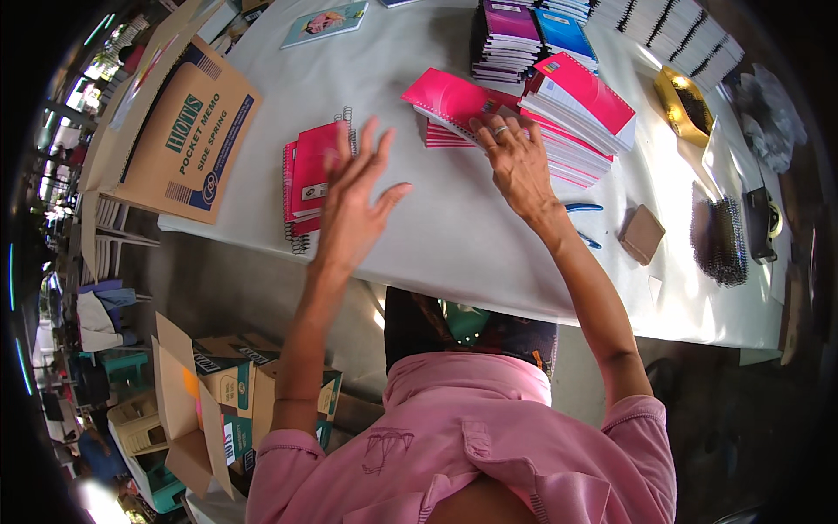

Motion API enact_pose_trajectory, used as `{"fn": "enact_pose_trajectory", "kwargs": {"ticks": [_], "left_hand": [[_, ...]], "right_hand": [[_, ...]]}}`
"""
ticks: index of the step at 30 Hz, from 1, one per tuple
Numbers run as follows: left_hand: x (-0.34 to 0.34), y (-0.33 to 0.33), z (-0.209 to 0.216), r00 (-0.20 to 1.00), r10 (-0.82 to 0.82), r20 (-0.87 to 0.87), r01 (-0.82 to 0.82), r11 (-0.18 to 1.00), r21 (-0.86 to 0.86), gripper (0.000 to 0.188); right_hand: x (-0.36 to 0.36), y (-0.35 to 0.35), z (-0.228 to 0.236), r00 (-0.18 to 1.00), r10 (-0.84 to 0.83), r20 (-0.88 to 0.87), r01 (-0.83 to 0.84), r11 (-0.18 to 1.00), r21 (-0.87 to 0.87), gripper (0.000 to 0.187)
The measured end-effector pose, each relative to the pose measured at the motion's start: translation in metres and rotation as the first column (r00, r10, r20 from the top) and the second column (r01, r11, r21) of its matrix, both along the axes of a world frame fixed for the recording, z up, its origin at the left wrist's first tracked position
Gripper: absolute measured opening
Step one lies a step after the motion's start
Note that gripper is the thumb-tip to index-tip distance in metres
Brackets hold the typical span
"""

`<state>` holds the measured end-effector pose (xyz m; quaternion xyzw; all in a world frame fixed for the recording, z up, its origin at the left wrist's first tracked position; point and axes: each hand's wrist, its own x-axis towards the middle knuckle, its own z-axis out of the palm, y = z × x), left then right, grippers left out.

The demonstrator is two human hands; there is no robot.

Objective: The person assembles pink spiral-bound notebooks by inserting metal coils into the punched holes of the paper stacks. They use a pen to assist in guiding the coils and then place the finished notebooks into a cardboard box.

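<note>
My left hand (353, 196) is raised, fingers spread and holding nothing, just above and right of a small pile of pink spiral notebooks (310, 170). Metal coils stick out at the edges of that pile. My right hand (517, 157), with a ring on one finger, bends its fingers over the right end of a pink-covered notebook (445, 94) that lies askew on a stack. Its thumb is hidden. Right beside it rises a taller stack of pink-covered notebooks (589, 92), whose white page edges show and whose spines carry no visible coil.
Behind stand purple notebooks (513, 24) and blue notebooks (563, 31). To the right are blue-handled pliers (585, 208), a brown block (642, 234), black coils (720, 240) and a gold box (685, 109). A large carton (188, 131) stands left; an open carton (188, 410) sits below the table.
</note>
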<state>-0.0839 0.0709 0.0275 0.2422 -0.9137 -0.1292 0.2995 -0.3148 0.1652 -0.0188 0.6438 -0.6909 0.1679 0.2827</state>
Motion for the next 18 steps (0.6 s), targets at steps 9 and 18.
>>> {"fn": "enact_pose_trajectory", "kwargs": {"ticks": [9,18], "left_hand": [[-0.045,0.025,-0.059,0.956,-0.105,-0.276,0.234,0.838,0.493,0.062],[-0.069,0.019,-0.059,0.888,0.166,-0.429,0.347,0.369,0.862,0.071]], "right_hand": [[-0.011,0.000,-0.006,0.981,0.196,0.009,-0.196,0.981,0.008,0.038],[-0.032,-0.015,0.029,0.887,0.350,0.302,-0.399,0.909,0.119,0.024]]}}
